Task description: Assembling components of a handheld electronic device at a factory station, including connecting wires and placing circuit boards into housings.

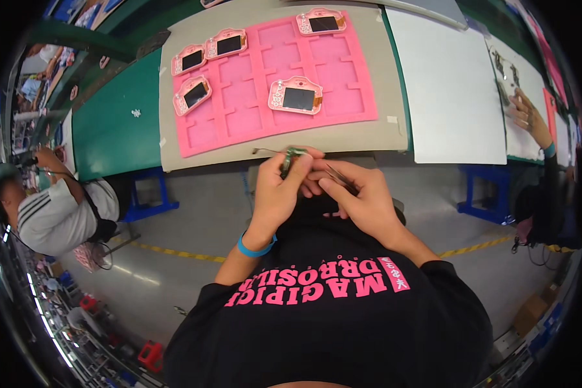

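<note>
My left hand [279, 187] pinches a small green circuit board [290, 157] with thin wires trailing to its left, held just in front of the table edge. My right hand [362, 197] grips dark tweezers [338, 176] whose tips point toward the board. Beyond my hands lies a pink moulded tray [343, 84] on a grey mat [381, 129]. Several pink camera-shaped shells with dark screens sit on it; the nearest one [296, 96] is in the middle of the tray, and another [192, 94] is at its left edge. A blue band circles my left wrist.
A white sheet [452, 90] lies to the right of the mat. A co-worker's hand [529, 116] works on parts at the far right. Another person in a striped shirt [58, 213] sits at the left. The green tabletop [116, 123] shows left of the mat; blue frame legs stand underneath.
</note>
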`<move>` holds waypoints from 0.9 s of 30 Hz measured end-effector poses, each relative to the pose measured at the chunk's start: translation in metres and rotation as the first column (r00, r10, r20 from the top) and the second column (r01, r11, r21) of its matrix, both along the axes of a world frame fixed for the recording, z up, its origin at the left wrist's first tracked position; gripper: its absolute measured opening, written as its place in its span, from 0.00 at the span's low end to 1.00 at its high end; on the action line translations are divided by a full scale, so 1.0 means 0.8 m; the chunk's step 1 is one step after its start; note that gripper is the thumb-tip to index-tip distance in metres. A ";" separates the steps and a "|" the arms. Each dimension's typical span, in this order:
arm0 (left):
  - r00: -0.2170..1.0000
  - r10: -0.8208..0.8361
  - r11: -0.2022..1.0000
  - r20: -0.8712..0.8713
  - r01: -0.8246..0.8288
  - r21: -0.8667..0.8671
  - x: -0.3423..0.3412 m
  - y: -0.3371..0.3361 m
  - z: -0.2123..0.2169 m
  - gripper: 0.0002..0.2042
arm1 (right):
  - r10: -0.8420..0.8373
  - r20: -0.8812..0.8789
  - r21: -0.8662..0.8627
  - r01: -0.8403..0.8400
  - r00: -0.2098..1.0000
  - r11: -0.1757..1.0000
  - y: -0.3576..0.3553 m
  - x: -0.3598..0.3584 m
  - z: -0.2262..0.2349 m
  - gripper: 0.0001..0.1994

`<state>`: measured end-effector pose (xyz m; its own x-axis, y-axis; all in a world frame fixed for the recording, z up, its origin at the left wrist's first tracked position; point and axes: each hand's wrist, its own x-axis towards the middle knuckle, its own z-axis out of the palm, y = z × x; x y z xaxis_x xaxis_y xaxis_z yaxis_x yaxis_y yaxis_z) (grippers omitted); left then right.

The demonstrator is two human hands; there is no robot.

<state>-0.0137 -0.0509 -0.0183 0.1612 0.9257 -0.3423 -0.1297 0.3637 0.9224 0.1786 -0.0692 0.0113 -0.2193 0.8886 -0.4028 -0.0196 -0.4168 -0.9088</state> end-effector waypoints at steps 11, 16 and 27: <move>0.852 -0.221 0.934 -0.474 0.324 0.148 -0.027 0.141 0.057 0.12 | -0.042 -0.238 -0.033 0.036 0.970 0.999 0.028 0.041 -0.034 0.15; 0.771 -0.296 0.888 -0.564 0.439 0.135 -0.012 0.172 0.068 0.10 | -0.061 -0.391 -0.146 0.004 0.918 0.989 0.041 0.042 -0.027 0.17; 0.574 -0.340 0.812 -0.745 0.579 0.076 0.008 0.185 0.061 0.05 | -0.098 -0.500 -0.214 -0.013 0.860 0.977 0.052 0.020 -0.036 0.12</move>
<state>-0.0071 0.0970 0.0302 0.4302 0.8593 -0.2768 0.6704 -0.0988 0.7354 0.1945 -0.0277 -0.0171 -0.4056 0.8128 -0.4181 -0.4744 -0.5782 -0.6638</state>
